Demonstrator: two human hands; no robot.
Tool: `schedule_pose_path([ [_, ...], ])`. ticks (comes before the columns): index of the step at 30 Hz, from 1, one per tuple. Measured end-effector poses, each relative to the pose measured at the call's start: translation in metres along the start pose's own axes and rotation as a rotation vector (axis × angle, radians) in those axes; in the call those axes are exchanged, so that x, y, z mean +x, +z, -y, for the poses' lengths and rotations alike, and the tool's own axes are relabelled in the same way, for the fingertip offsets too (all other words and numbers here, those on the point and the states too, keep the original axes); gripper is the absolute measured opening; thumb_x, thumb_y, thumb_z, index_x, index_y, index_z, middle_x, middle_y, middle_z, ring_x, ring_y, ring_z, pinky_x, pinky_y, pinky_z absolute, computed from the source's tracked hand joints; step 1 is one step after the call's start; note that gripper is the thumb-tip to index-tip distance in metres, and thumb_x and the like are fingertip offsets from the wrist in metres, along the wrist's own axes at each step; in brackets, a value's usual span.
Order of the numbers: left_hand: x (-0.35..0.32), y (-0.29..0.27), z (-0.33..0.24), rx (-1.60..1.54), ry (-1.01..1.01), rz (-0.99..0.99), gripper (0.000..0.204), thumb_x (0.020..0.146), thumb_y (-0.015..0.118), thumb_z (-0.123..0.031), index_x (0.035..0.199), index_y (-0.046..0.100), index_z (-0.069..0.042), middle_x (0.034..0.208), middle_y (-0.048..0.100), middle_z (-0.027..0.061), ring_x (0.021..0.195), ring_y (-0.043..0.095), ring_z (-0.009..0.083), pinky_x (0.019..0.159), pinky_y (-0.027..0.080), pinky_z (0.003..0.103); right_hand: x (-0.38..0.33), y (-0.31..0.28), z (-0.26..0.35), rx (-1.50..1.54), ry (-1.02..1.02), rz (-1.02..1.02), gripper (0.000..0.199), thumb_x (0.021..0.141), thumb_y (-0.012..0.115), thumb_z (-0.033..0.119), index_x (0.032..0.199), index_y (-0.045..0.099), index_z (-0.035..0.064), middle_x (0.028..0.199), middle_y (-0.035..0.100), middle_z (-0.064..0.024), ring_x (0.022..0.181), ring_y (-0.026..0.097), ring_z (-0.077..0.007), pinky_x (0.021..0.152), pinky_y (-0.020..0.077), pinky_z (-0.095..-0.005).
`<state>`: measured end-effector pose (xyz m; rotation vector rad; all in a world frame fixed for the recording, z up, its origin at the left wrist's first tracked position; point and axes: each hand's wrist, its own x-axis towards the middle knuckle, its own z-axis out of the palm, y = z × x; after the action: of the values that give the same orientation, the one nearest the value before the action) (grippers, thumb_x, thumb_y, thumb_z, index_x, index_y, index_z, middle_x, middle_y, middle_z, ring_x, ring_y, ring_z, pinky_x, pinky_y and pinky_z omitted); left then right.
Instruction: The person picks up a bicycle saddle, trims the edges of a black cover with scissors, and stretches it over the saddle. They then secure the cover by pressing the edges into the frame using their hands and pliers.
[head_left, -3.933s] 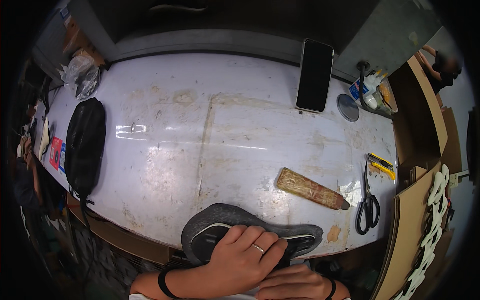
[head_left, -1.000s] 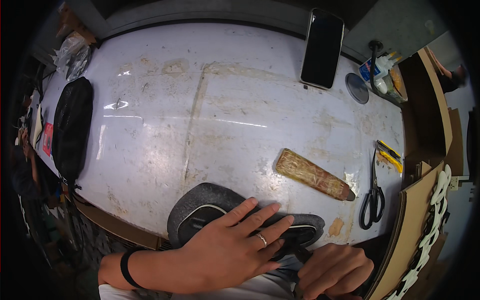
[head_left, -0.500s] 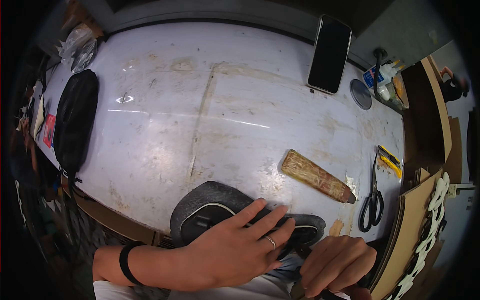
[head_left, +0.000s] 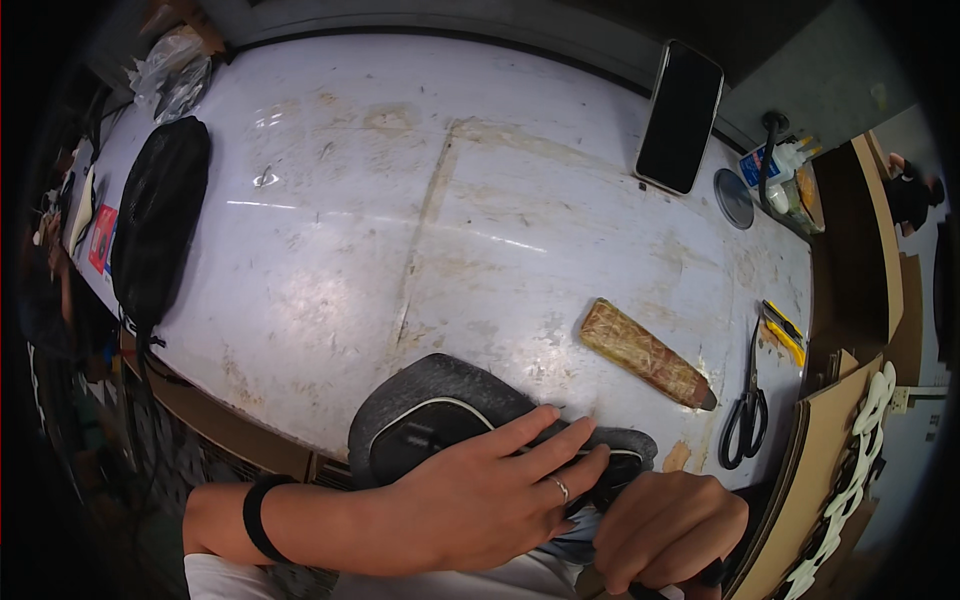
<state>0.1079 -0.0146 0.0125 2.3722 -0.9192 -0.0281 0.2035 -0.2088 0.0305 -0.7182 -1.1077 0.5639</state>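
Observation:
A dark grey, sole-shaped piece [head_left: 385, 407] with a pale line round its black inner area lies at the near edge of the table. My left hand [head_left: 490, 480] rests over its middle, fingers stretched and slightly apart; a ring and a black wristband are on it. Beside the piece's right end, my right hand [head_left: 672, 530] is closed in a fist. Something dark shows at the lower edge of that fist, but most of it is covered by the fingers. The underside of the piece is hidden.
Beyond the hands lies a tape-wrapped, tapered block [head_left: 648, 352]. Right of it are black-handled scissors [head_left: 745, 420] and a yellow cutter [head_left: 783, 335]. A phone [head_left: 680, 118] leans at the back by a round grey disc [head_left: 733, 198] and glue bottles [head_left: 780, 160]. A black pouch [head_left: 163, 220] lies left.
The whole view has shifted slightly, so the table things appear a little further right. My left hand stays on the piece; the right fist stays at its end, with little visible movement.

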Motion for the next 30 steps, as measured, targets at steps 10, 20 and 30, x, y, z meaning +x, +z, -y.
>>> schedule_pose_path([
  [10,0.002,-0.003,-0.006,-0.044,-0.125,-0.008,0.027,0.092,0.074,-0.034,0.106,0.079,-0.011,0.139,0.064,0.0059,0.131,0.060,0.0279,0.115,0.042,0.047,0.000,0.002,0.005,0.136,-0.107,0.054,0.064,0.100,0.072,0.043,0.054,0.046,0.0064,0.055,0.058,-0.0150,0.037,0.052,-0.0177,0.036,0.0423,-0.0273],
  [20,0.013,-0.011,-0.001,-0.027,-0.130,0.020,0.029,0.094,0.072,-0.035,0.106,0.079,-0.009,0.136,0.066,0.0077,0.121,0.068,0.0263,0.115,0.042,0.048,-0.025,-0.006,0.010,0.074,-0.236,-0.193,0.067,0.101,0.064,0.055,0.060,0.044,0.0067,0.058,0.065,-0.0155,0.040,0.058,-0.0225,0.036,0.0455,-0.0337],
  [30,0.023,-0.013,-0.002,0.081,-0.102,0.074,0.033,0.096,0.069,-0.038,0.106,0.078,-0.008,0.132,0.067,0.0095,0.115,0.069,0.0272,0.119,0.037,0.050,-0.043,-0.007,0.008,-0.005,-0.163,-0.379,0.064,0.110,0.046,0.051,0.062,0.042,0.0089,0.067,0.069,-0.0264,0.044,0.061,-0.0266,0.041,0.0541,-0.0369],
])
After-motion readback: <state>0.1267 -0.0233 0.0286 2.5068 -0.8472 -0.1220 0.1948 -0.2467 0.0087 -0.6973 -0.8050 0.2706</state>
